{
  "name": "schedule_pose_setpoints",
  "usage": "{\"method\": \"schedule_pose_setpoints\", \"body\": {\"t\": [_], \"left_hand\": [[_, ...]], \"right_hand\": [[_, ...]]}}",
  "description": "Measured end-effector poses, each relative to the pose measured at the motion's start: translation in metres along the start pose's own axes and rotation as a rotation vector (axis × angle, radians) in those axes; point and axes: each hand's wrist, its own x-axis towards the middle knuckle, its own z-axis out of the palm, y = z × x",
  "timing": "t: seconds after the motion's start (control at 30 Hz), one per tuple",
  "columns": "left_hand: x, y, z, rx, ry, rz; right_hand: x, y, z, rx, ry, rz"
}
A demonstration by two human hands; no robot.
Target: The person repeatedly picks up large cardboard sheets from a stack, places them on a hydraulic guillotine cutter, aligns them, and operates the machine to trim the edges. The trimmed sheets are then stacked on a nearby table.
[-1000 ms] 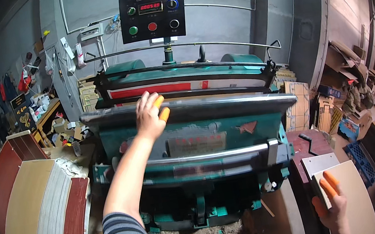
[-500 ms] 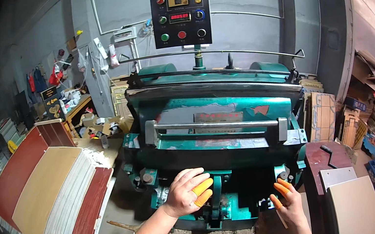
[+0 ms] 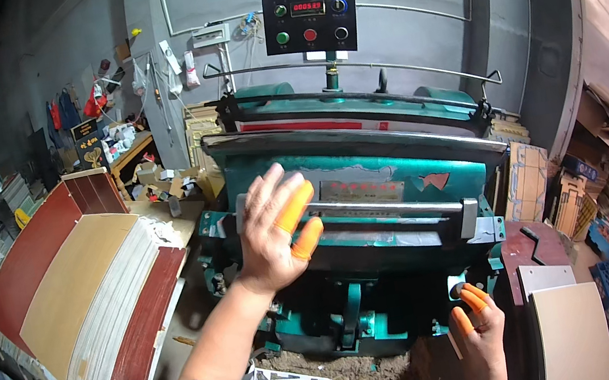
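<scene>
My left hand is raised in front of a green press machine, over the left end of its metal bar. Its fingers are stretched and nothing shows in them. Orange finger covers sit on its thumb and a finger. Low at the right, my right hand has thumb and finger apart, also in orange covers, near the machine's lower right side. A thin pale strip shows beside that hand; whether they touch I cannot tell.
A black control panel stands above the machine. Stacked boards and sheets lie at the left. At the right, a beige sheet stack rests by a dark red table with a black crank-shaped tool. Scraps litter the floor.
My left hand has risen and its fingers have stretched out. A red strip now shows behind the machine's front panel, where the gap has widened. My right hand has shifted slightly right.
</scene>
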Motion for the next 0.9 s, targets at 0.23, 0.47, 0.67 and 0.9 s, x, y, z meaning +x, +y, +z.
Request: {"method": "schedule_pose_setpoints", "body": {"t": [0.23,0.47,0.67,0.9], "left_hand": [[-0.004,-0.04,0.034,0.059,-0.133,-0.112],[-0.177,-0.096,0.071,0.2,-1.016,-0.599],[-0.249,-0.04,-0.014,0.134,-1.426,-0.489],[-0.261,0.019,-0.166,0.057,-1.132,-0.283]], "right_hand": [[-0.037,-0.038,-0.02,-0.047,0.139,-0.037],[-0.049,-0.059,0.004,-0.003,0.12,-0.045],[-0.043,0.006,0.074,-0.205,-0.041,-0.001],[-0.089,0.031,0.076,-0.481,-0.702,-0.014]]}}
